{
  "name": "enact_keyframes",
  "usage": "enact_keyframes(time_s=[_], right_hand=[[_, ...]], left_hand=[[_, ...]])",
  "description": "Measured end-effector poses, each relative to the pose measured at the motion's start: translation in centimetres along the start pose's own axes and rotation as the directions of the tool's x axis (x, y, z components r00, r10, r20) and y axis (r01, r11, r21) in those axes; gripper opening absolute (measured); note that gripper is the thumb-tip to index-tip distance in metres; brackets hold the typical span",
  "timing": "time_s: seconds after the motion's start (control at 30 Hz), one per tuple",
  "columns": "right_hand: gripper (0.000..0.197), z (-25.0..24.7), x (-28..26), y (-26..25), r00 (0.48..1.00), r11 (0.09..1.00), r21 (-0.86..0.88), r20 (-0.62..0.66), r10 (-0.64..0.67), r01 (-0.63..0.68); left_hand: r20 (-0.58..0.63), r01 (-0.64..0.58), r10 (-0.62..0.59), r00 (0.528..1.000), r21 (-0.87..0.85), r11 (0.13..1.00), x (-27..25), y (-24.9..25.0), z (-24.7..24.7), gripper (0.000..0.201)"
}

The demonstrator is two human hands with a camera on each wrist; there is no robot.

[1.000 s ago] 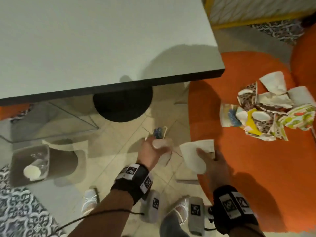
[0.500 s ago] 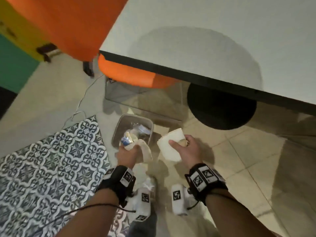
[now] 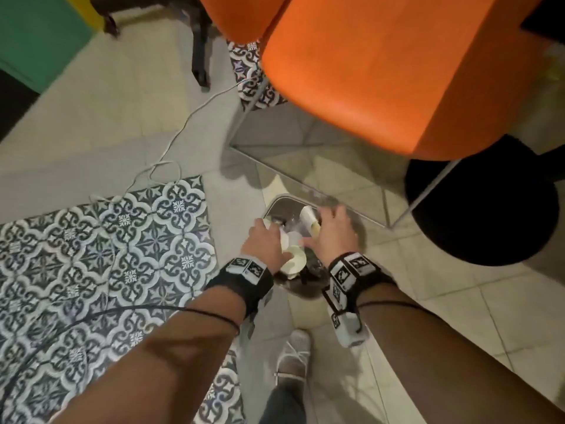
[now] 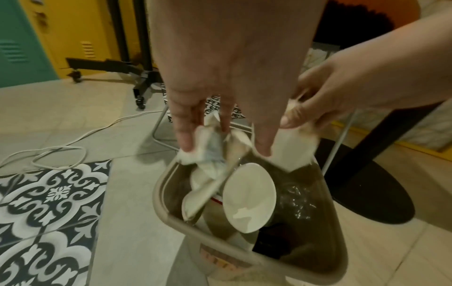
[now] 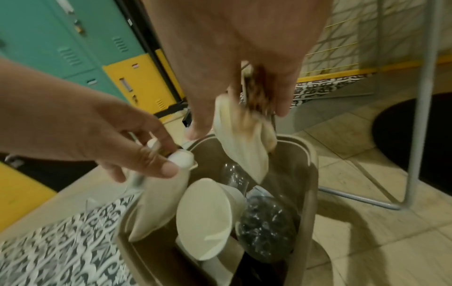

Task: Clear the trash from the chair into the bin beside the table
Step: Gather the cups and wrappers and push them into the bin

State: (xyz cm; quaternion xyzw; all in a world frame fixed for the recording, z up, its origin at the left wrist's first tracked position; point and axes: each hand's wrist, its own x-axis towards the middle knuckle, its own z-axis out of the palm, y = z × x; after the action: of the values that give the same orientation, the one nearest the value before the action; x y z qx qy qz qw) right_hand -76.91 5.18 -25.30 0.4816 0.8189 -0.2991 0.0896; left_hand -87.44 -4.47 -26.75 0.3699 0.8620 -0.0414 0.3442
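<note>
Where a second ago both hands carried trash across the floor, they now hover over the bin [image 3: 276, 206], lower centre. The left hand [image 3: 263, 240] pinches crumpled paper [image 4: 208, 147] and the right hand [image 3: 333, 231] pinches a flattened cup [image 5: 242, 139], both dangling inside the rim, so the drop looks imminent.

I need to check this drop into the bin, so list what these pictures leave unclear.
- Bin bottom: hidden under a paper cup and crumpled plastic in every view.
- Left hand trash: blurred, print unreadable.
- Right hand grip on its paper: blurred, release uncertain.
- The chair's trash: outside every view.
</note>
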Motion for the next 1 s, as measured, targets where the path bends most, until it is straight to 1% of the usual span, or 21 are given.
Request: enact_keyframes(time_s=[0.03, 0.07, 0.1, 0.13, 0.17, 0.27, 0.33, 0.4, 0.43, 0.47, 0.53, 0.6, 0.67, 0.73, 0.8, 0.87, 0.93, 1.0], right_hand=[[0.078, 0.7, 0.3, 0.2, 0.993, 0.999, -0.038, 0.114, -0.025, 0.029], [0.083, 1.5, 0.4, 0.4, 0.975, 0.997, -0.056, 0.221, -0.037, 0.050], [0.084, 2.2, 0.3, 0.8, 0.953, 0.996, -0.067, 0.301, -0.039, 0.061], [0.081, 2.8, 0.2, 1.1, 0.938, 0.995, -0.080, 0.346, -0.035, 0.067], [0.077, 3.0, -0.1, 1.6, 0.932, 0.994, -0.092, 0.362, -0.029, 0.066], [0.069, 2.4, -0.9, 2.4, 0.940, 0.997, -0.066, 0.340, -0.017, 0.042], [0.066, 1.4, -1.7, 3.1, 0.951, 0.999, -0.013, 0.309, -0.028, 0.034], [0.064, 0.2, -2.6, 3.8, 0.963, 0.998, 0.060, 0.266, -0.042, 0.027], [0.063, -0.5, -3.2, 4.3, 0.969, 0.995, 0.096, 0.246, -0.035, 0.012], [0.061, -1.3, -4.0, 4.9, 0.974, 0.991, 0.136, 0.227, -0.023, -0.008], [0.055, -3.3, -6.0, 6.3, 0.983, 0.974, 0.219, 0.185, 0.014, -0.055], [0.049, -5.7, -8.7, 8.3, 0.990, 0.954, 0.283, 0.117, 0.073, -0.103], [0.044, -8.2, -12.1, 11.3, 0.989, 0.933, 0.327, 0.033, 0.146, -0.149], [0.040, -10.8, -16.0, 15.6, 0.979, 0.914, 0.380, -0.078, 0.188, -0.145], [0.036, -13.3, -20.4, 20.7, 0.955, 0.874, 0.474, -0.195, 0.224, -0.109], [0.034, -15.8, -25.3, 26.4, 0.900, 0.830, 0.549, -0.307, 0.310, -0.098], [0.034, -17.9, -30.8, 32.4, 0.811, 0.801, 0.589, -0.417, 0.410, -0.103], [0.034, -19.8, -36.3, 38.5, 0.720, 0.780, 0.615, -0.488, 0.493, -0.118]], left_hand=[[0.068, -0.043, 0.042, 0.997, 0.014, 0.999, 0.8, -0.1, 0.8, 0.071], [0.127, -0.071, 0.069, 0.989, 0.007, 0.997, 1.4, -0.2, 1.6, 0.071], [0.175, -0.085, 0.085, 0.981, -0.012, 0.996, 1.8, -0.3, 2.2, 0.069], [0.210, -0.096, 0.099, 0.973, -0.027, 0.995, 2.0, -0.5, 2.6, 0.069], [0.224, -0.118, 0.122, 0.967, -0.029, 0.993, 2.3, -0.7, 3.0, 0.071], [0.197, -0.187, 0.174, 0.965, 0.051, 0.981, 2.2, -1.1, 3.0, 0.079], [0.135, -0.182, 0.169, 0.976, 0.094, 0.979, 1.5, -0.6, 2.3, 0.080], [0.013, -0.169, 0.169, 0.986, 0.087, 0.982, 0.3, 0.6, 1.2, 0.072], [-0.053, -0.183, 0.187, 0.981, 0.065, 0.981, -0.5, 1.6, 0.7, 0.067], [-0.104, -0.215, 0.218, 0.970, 0.033, 0.976, -1.4, 2.8, 0.3, 0.061], [-0.145, -0.306, 0.299, 0.943, -0.034, 0.951, -3.6, 6.1, -0.2, 0.053], [-0.167, -0.403, 0.388, 0.906, -0.066, 0.913, -6.1, 10.2, 0.0, 0.046], [-0.190, -0.494, 0.475, 0.859, -0.069, 0.867, -8.9, 14.8, 1.0, 0.040], [-0.188, -0.575, 0.555, 0.811, -0.078, 0.814, -12.4, 20.1, 2.5, 0.039], [-0.179, -0.652, 0.632, 0.754, -0.089, 0.753, -16.5, 25.6, 4.5, 0.036], [-0.164, -0.719, 0.702, 0.693, -0.089, 0.689, -20.8, 31.1, 7.1, 0.031], [-0.125, -0.785, 0.775, 0.619, -0.089, 0.613, -25.2, 36.7, 10.3, 0.030], [-0.088, -0.837, 0.834, 0.545, -0.122, 0.534, -29.3, 42.2, 13.7, 0.030]])
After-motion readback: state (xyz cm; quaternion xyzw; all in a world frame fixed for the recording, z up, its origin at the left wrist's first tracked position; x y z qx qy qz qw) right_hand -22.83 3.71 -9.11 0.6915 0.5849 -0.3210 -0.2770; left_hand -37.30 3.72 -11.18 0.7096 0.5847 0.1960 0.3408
